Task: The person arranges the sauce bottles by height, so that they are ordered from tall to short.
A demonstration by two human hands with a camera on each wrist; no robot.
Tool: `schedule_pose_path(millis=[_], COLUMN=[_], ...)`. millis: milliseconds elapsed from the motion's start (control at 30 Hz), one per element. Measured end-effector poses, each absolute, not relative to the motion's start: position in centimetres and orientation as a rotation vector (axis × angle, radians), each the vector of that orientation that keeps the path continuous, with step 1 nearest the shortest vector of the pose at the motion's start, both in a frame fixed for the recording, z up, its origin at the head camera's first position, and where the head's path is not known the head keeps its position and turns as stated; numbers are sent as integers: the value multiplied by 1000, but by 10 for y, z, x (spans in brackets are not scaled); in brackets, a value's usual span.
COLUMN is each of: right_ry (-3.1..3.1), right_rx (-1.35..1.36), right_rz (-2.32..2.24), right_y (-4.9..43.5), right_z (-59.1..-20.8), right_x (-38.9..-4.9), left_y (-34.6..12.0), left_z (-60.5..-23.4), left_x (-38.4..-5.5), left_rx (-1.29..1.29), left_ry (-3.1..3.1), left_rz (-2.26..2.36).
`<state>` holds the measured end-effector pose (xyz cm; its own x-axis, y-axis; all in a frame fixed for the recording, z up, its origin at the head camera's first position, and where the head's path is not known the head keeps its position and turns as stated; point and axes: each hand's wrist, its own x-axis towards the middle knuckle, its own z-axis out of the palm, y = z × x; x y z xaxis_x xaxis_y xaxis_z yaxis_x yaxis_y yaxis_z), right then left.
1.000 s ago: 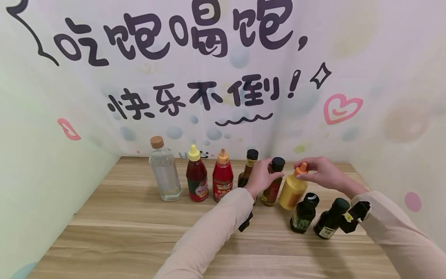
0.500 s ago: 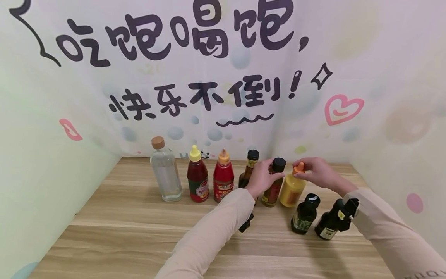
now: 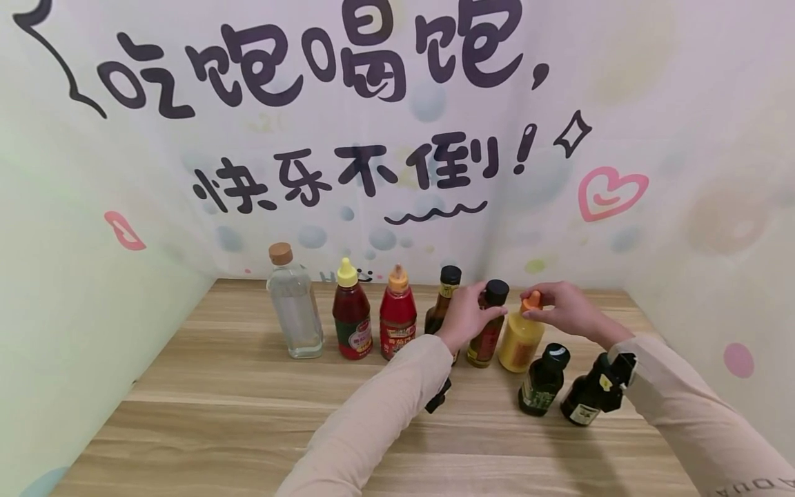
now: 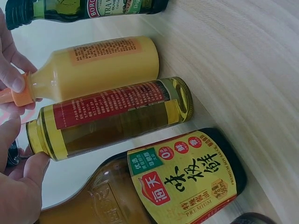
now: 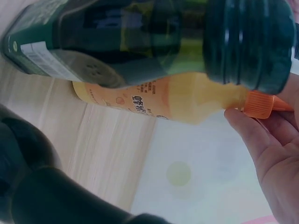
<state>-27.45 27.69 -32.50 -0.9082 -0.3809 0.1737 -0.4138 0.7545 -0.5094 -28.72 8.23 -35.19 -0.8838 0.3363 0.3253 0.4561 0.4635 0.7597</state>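
Note:
My left hand (image 3: 464, 316) grips the neck of a slim oil bottle (image 3: 486, 342) with a black cap and red label. In the left wrist view, thumb and fingers sit at that bottle's neck. To its right, my right hand (image 3: 566, 310) pinches the orange cap of a yellow squeeze bottle (image 3: 520, 343), which stands close beside the oil bottle. The right wrist view shows fingertips (image 5: 233, 114) at this cap, with a dark green bottle (image 5: 140, 42) partly covering the yellow one. A soy sauce bottle (image 4: 182, 182) stands left of the oil bottle, partly hidden by my left hand.
Left along the back row stand a red ketchup bottle (image 3: 398, 321), a dark red sauce bottle (image 3: 352, 321) with a yellow tip and a clear bottle (image 3: 295, 314). Two dark green bottles, one short-necked (image 3: 542, 383), stand front right on the wooden table (image 3: 248, 428). A printed cloth (image 3: 298, 138) hangs behind.
My right hand and the yellow squeeze bottle have shifted slightly left, closer to the oil bottle, and the yellow bottle leans less. My left hand has stayed in place.

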Motion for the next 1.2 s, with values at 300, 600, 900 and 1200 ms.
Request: schedule_pose_path(millis=[300,600,900,1200], right_ry=[-2870,-2913,-2940,-2932], right_rx=[658,628,579,611], right_rz=[906,859,928,902], right_y=[281,282,282,283], right_z=[-327,-327,-327,-327], right_x=[-274,-275,-276,-274], left_y=[83,82,83,84], left_z=[-352,-352,-353,-354], left_x=[-288,-287,-287,-286], left_rx=[-720,-698,-689,-683], left_ry=[-2556,-2570,-2572,-2558], left_rz=[-1395,-1393,-1374,-1345])
